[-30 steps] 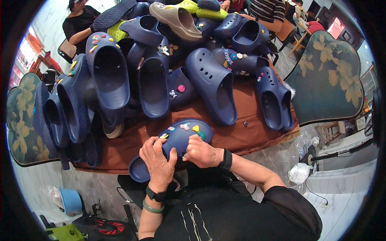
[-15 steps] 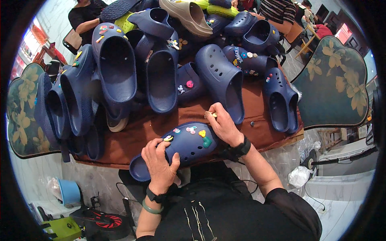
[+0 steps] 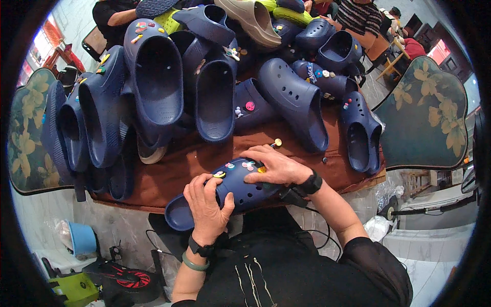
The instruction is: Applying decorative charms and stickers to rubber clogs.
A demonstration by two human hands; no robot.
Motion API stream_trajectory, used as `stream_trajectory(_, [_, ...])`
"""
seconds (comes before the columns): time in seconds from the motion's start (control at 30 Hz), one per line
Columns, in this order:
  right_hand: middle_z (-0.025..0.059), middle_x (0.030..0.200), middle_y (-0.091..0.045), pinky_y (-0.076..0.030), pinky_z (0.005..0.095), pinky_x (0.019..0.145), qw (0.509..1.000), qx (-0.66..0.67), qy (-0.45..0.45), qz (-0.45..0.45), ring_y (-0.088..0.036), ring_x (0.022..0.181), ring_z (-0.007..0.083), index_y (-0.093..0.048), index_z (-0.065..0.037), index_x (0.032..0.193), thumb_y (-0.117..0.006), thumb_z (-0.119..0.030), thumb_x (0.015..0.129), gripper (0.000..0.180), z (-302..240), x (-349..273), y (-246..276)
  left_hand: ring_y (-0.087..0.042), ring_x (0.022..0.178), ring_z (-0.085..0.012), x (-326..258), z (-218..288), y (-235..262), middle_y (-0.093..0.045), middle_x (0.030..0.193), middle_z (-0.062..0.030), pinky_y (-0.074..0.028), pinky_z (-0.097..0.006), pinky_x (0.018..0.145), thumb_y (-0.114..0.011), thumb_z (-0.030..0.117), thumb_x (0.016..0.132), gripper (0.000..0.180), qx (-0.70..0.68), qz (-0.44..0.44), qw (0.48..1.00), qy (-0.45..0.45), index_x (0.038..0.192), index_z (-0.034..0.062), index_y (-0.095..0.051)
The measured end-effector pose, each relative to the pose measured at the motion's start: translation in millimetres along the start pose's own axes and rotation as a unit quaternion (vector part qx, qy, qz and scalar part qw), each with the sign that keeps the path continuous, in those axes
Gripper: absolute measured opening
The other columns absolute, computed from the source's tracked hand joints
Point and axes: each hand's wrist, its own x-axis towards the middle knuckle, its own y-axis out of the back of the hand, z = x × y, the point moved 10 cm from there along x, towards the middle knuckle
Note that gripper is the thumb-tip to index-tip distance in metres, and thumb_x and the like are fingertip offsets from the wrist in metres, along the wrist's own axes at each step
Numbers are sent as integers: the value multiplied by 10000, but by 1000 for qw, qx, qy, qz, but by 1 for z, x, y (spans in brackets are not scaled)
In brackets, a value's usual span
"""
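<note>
I hold a navy blue perforated clog (image 3: 240,189) sideways at the near edge of a brown-covered table (image 3: 179,158). My left hand (image 3: 207,204) grips its middle, thumb over the top. My right hand (image 3: 273,165) lies across the toe end, fingertips pressing on small coloured charms (image 3: 249,165) stuck in its holes. A yellow charm (image 3: 277,142) lies on the cloth just beyond my right fingers.
Many navy clogs (image 3: 153,82) are piled over the table, some with charms; tan and green ones (image 3: 250,18) lie at the back. Patterned chairs stand left (image 3: 25,138) and right (image 3: 424,117). Other people sit at the far end. A blue bucket (image 3: 82,238) is on the floor.
My right hand reached out to the table beyond the clog, then came back onto its toe end. My left hand kept its grip on the clog.
</note>
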Motion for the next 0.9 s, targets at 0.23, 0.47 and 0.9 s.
stream_trajectory(0.23, [140,1155,-656,-452,417,961,991,-114,8,62,-564,1066,328,-661,-55,1201,-617,-255,946,327,-7,5,-6,-457,1170,-347,3,2,1,-483,1203,-152,-300,-520,1023,-648,304,861,436,-6,1,1000,6,1220,111,-492])
stream_trajectory(0.47, [132,940,-689,-507,448,803,973,-196,9,124,-637,864,339,-711,-38,990,-542,-182,968,223,2,15,11,-459,1164,-340,3,4,3,-485,1194,-144,-306,-515,1021,-654,299,860,436,-2,9,1000,-3,1220,113,-491])
stream_trajectory(0.9, [201,1219,-621,-418,359,1023,989,78,-116,49,-556,1184,296,-605,39,1254,-563,-327,979,460,35,-4,24,-462,1158,-342,1,3,3,-487,1192,-146,-305,-512,1029,-657,290,846,448,1,13,1000,2,1225,117,-492])
